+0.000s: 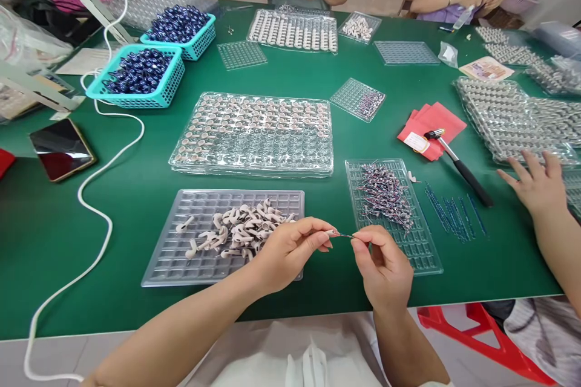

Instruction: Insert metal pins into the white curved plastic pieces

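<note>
My left hand pinches a white earbud shell, its stem tip poking out toward the right. From that tip a thin dark wire piece runs to my right hand, whose thumb and forefinger are closed on its other end. Most of the shell is hidden by my left fingers. Beneath and left of that hand lies a grey plastic tray with a heap of white earbud shells. Just behind my right hand, a clear tray carries a pile of small wired parts.
A partly filled clear tray stands ahead, with blue baskets behind it. A hammer, red envelopes and thin blue rods lie right. A co-worker's hand rests near stacked trays. A phone and cable lie left.
</note>
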`<state>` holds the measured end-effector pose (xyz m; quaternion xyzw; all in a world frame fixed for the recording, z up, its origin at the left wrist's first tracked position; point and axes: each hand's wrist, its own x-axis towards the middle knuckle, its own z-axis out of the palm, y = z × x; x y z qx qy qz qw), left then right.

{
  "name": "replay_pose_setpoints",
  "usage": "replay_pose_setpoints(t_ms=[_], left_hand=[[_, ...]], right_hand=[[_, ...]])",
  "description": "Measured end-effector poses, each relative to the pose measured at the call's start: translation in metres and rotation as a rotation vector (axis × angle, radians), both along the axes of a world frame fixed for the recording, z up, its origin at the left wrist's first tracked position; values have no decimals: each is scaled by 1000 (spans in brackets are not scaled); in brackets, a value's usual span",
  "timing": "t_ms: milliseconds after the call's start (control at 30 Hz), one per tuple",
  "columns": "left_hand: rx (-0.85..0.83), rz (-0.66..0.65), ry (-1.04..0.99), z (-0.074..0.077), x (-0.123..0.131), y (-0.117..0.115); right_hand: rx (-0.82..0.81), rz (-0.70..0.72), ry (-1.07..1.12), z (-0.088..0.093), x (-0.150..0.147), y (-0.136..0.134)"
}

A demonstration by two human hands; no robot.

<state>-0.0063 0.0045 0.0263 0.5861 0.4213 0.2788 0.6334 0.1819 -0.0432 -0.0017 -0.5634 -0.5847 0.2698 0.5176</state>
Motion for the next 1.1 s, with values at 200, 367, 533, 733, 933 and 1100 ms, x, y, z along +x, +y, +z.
replay_pose_setpoints(t_ms=[200, 367, 533, 733, 933, 1100], left_hand=[[-18, 22, -17, 1, 1, 1], [-31, 24, -27, 1, 0, 2], [-14, 14, -6, 1, 0, 2], [84, -17, 54, -3, -2, 2], [123, -37, 89, -6, -3, 2], [125, -43, 96, -8, -4, 1]], right_hand=[[8, 19, 52, -2, -1, -1], [-10, 33, 64, -3, 0, -1], [-51, 30, 65, -1, 0, 0], [-103, 4, 59, 0, 0, 0], [-136, -34, 70, 1, 1, 0], [-186, -48, 99, -1, 3, -1]])
